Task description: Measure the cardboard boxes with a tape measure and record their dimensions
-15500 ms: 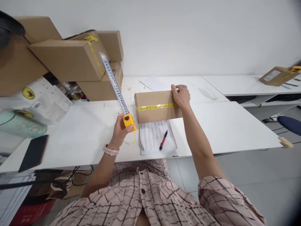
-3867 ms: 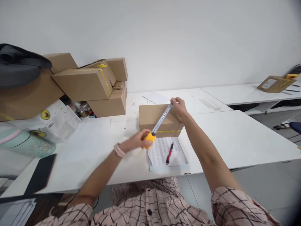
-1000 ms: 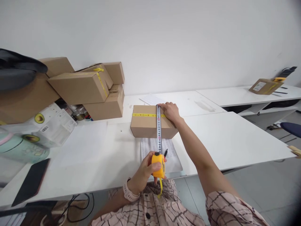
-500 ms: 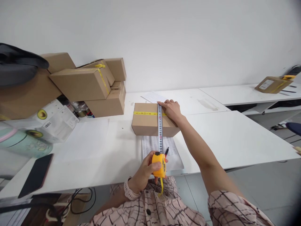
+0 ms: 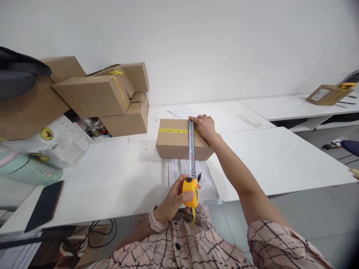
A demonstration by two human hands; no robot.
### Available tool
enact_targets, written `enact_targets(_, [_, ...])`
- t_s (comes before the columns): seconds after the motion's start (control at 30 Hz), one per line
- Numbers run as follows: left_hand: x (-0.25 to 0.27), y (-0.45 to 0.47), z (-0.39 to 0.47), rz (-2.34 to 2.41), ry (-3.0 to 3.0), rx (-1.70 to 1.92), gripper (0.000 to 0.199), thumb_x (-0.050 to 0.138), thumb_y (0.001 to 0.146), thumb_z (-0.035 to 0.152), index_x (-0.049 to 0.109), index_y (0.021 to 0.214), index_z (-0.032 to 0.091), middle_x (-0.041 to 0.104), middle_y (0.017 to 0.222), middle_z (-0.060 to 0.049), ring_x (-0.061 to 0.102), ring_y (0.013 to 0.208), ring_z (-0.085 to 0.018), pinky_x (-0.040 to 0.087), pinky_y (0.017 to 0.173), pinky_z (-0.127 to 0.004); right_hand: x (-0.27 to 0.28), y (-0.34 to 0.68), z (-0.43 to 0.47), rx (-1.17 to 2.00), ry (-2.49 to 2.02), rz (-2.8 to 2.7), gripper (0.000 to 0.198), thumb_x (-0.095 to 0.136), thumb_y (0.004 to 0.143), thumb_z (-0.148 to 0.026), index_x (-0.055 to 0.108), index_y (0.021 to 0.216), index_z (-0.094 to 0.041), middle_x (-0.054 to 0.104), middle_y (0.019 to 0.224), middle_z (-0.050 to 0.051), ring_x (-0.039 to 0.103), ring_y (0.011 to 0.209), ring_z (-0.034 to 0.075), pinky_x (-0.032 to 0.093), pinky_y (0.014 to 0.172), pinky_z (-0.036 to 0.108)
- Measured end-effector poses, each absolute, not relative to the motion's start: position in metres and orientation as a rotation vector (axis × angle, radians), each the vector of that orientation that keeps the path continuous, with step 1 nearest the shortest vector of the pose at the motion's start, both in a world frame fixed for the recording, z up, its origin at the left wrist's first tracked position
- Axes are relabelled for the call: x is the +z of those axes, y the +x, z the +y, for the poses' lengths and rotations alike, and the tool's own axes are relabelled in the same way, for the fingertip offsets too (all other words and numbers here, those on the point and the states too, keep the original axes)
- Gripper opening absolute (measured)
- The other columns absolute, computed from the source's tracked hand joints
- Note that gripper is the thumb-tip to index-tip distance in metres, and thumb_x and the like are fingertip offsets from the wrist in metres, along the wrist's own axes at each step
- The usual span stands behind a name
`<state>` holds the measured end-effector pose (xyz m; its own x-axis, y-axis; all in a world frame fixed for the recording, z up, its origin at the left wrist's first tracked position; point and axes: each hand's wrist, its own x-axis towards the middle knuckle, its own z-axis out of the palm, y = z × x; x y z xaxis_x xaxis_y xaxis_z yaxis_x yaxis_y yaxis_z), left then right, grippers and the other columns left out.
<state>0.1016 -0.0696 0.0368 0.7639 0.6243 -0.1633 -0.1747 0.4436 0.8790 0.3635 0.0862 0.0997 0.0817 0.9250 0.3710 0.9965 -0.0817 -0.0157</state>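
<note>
I have the left hand clasped around the yellow tape measure, thumb across its case, held just above the front edge of the white desk. From there the blade runs straight away from me, crossing the top of the cardboard box to its far edge. The right hand lies over the box's far right part, one fingertip at the blade's end; I can't tell whether it pinches the metal or only presses. So the box sits beyond my left hand and under my right, closed by a strip of yellow tape, its contents hidden. Beneath the blade I see a printed sheet and a pen, partly hidden by the tape measure. Off to my left, stacked brown cartons stand beside a white carton with avocado pictures, and a mint bottle lies tilted in front of it. Far to my right, a smaller labelled box rests on another surface.
</note>
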Motion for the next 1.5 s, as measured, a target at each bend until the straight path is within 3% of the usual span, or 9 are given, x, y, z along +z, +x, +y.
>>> enact_targets(0.17, [0.044,0.067,-0.056,0.438,1.069,0.706,0.069,0.087,0.065,0.046,0.054,0.121,0.022,0.069,0.117,-0.011,0.070,0.081,-0.021,0.061,0.067,-0.033,0.098,0.360,0.069,-0.390,-2.214,-1.536,0.054,0.031,0.101,-0.027,0.040,0.153,-0.019,0.066,0.119,0.021,0.053,0.107,0.035,0.039,0.088,0.045])
enact_targets(0.3, [0.056,0.043,-0.018,0.490,1.176,1.288,0.062,0.084,0.065,0.052,0.060,0.117,0.026,0.069,0.122,-0.009,0.063,0.119,-0.032,0.059,0.085,-0.038,0.092,0.366,0.057,-0.184,-2.162,-1.363,0.054,0.030,0.100,-0.041,0.048,0.146,-0.017,0.062,0.128,0.022,0.056,0.109,0.036,0.045,0.089,0.050])
enact_targets(0.4, [0.059,0.038,0.018,0.551,1.120,1.381,0.053,0.077,0.070,0.055,0.063,0.109,0.023,0.069,0.124,-0.012,0.052,0.135,-0.035,0.055,0.095,-0.043,0.083,0.374,0.047,-0.114,-2.082,-1.287,0.060,0.035,0.097,-0.051,0.043,0.148,-0.019,0.058,0.136,0.021,0.058,0.112,0.036,0.046,0.093,0.055])
enact_targets(0.73, [0.039,0.055,0.051,0.472,0.979,1.170,0.043,0.074,0.072,0.049,0.063,0.105,0.023,0.067,0.122,-0.007,0.063,0.114,-0.027,0.057,0.088,-0.041,0.079,0.361,-0.015,-0.046,-1.858,-1.117,0.060,0.045,0.092,-0.066,0.041,0.139,-0.029,0.067,0.106,0.007,0.065,0.092,0.027,0.050,0.089,0.053])
enact_targets(0.93, [0.011,0.061,0.068,0.534,0.942,1.141,0.050,0.080,0.065,0.046,0.061,0.104,0.020,0.067,0.099,-0.004,0.064,0.084,-0.018,0.055,0.072,-0.030,0.053,0.343,-0.021,-0.215,-1.716,-0.988,0.056,0.043,0.093,-0.064,0.038,0.135,-0.027,0.057,0.128,0.010,0.065,0.100,0.022,0.053,0.087,0.041])
enact_targets(1.17, [-0.030,0.076,0.073,0.628,0.970,1.026,0.055,0.079,0.067,0.050,0.059,0.105,0.016,0.069,0.098,-0.006,0.065,0.083,-0.016,0.053,0.075,-0.029,-0.026,0.352,-0.008,-0.089,-1.760,-0.925,0.040,0.041,0.095,-0.053,0.041,0.123,-0.024,0.057,0.132,0.014,0.060,0.116,0.022,0.050,0.092,0.038])
enact_targets(1.37, [-0.001,0.054,0.051,0.716,1.294,1.154,0.053,0.081,0.071,0.040,0.055,0.113,0.020,0.067,0.121,-0.010,0.065,0.101,-0.020,0.051,0.082,-0.028,-0.004,0.348,-0.032,-0.182,-1.659,-0.816,0.036,0.042,0.095,-0.048,0.045,0.120,-0.023,0.053,0.141,0.017,0.054,0.128,0.023,0.047,0.099,0.043])
enact_targets(1.43, [0.021,0.034,0.033,0.681,1.573,1.032,0.064,0.084,0.069,0.032,0.053,0.124,0.023,0.066,0.125,-0.009,0.065,0.104,-0.021,0.052,0.085,-0.029,0.016,0.342,-0.052,-0.172,-1.594,-0.751,0.037,0.040,0.097,-0.049,0.046,0.122,-0.023,0.056,0.137,0.015,0.059,0.119,0.022,0.049,0.094,0.041])
enact_targets(1.5, [0.038,0.015,0.013,0.619,1.801,0.730,0.068,0.083,0.070,0.029,0.052,0.131,0.024,0.067,0.119,-0.007,0.066,0.099,-0.022,0.053,0.086,-0.032,0.033,0.333,-0.075,0.021,-1.517,-0.742,0.041,0.038,0.098,-0.054,0.047,0.125,-0.025,0.065,0.123,0.011,0.066,0.094,0.018,0.053,0.082,0.037])
